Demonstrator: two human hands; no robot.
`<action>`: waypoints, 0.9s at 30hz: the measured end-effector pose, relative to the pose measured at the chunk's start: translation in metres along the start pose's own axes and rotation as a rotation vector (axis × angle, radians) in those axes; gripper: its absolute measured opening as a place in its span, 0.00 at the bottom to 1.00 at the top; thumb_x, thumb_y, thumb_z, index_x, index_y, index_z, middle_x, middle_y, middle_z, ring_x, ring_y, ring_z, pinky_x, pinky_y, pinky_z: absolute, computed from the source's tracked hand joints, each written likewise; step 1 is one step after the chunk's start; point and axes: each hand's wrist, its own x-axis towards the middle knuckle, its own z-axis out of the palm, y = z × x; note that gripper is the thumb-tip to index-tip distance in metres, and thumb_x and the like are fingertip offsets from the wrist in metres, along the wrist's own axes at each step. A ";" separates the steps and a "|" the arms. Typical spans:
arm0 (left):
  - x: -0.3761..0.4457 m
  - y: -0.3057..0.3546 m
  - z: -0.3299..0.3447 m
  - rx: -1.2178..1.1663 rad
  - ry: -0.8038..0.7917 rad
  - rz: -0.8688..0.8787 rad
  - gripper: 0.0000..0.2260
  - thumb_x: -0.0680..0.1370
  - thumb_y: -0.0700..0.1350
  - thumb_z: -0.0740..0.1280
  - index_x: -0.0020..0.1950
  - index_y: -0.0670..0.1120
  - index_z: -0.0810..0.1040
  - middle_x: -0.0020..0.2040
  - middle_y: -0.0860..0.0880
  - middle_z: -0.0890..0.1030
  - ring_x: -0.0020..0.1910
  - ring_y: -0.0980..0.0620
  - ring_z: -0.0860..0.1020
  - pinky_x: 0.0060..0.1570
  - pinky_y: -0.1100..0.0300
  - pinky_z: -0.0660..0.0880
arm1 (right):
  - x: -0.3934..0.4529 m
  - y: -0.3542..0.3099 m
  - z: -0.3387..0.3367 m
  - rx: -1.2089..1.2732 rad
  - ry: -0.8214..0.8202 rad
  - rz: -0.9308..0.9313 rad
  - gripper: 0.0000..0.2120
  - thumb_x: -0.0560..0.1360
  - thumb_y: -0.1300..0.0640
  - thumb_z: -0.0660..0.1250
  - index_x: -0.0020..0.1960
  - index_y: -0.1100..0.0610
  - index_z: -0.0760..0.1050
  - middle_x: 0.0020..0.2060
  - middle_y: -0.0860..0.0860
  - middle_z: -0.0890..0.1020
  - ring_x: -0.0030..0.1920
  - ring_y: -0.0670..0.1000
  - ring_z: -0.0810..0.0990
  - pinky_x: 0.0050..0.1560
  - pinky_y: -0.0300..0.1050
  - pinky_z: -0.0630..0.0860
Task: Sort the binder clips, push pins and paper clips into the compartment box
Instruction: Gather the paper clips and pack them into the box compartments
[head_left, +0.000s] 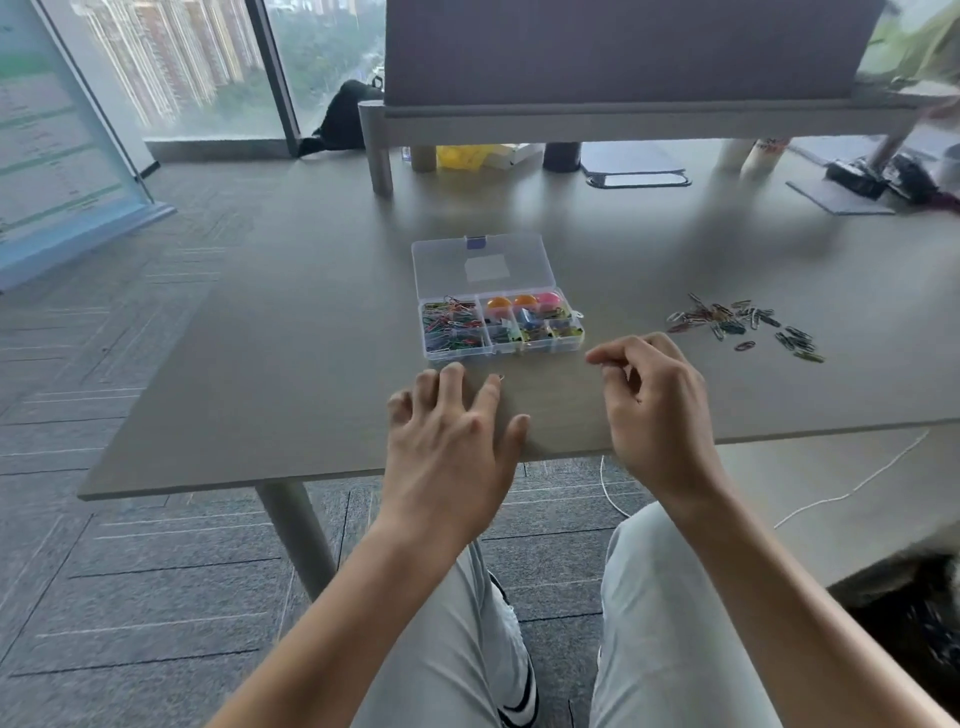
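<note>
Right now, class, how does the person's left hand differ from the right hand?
1. The left hand has its fingers spread flat toward the table; the right hand has its fingers curled.
2. The left hand lies just in front of the box; the right hand is nearer the loose paper clips.
3. The left hand holds nothing; whether the right hand pinches anything cannot be told.
Both are bare, near the table's front edge.

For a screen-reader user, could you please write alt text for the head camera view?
An open compartment box of sorted clips sits on a grey table, with loose paper clips scattered to its right. The left hand rests spread near the table edge; the right hand hovers, fingers loosely curled.
</note>
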 end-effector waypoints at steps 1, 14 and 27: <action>0.001 0.009 0.001 0.002 -0.013 0.014 0.30 0.80 0.64 0.46 0.75 0.50 0.70 0.68 0.46 0.69 0.68 0.43 0.66 0.65 0.45 0.64 | -0.003 0.009 -0.008 -0.021 0.034 0.033 0.10 0.79 0.64 0.66 0.51 0.54 0.84 0.45 0.48 0.79 0.41 0.46 0.76 0.45 0.38 0.69; 0.064 0.156 0.026 -0.080 -0.211 0.231 0.32 0.82 0.64 0.46 0.82 0.48 0.55 0.82 0.45 0.53 0.81 0.47 0.49 0.79 0.43 0.46 | 0.010 0.112 -0.105 -0.314 -0.001 0.419 0.23 0.81 0.48 0.64 0.72 0.56 0.73 0.71 0.55 0.73 0.70 0.58 0.70 0.73 0.54 0.66; 0.126 0.172 0.040 -0.464 0.009 0.060 0.22 0.85 0.51 0.54 0.78 0.43 0.66 0.77 0.47 0.67 0.76 0.49 0.64 0.75 0.53 0.61 | 0.108 0.144 -0.067 -0.443 -0.404 0.390 0.41 0.82 0.31 0.49 0.84 0.56 0.46 0.84 0.55 0.48 0.83 0.51 0.43 0.82 0.49 0.40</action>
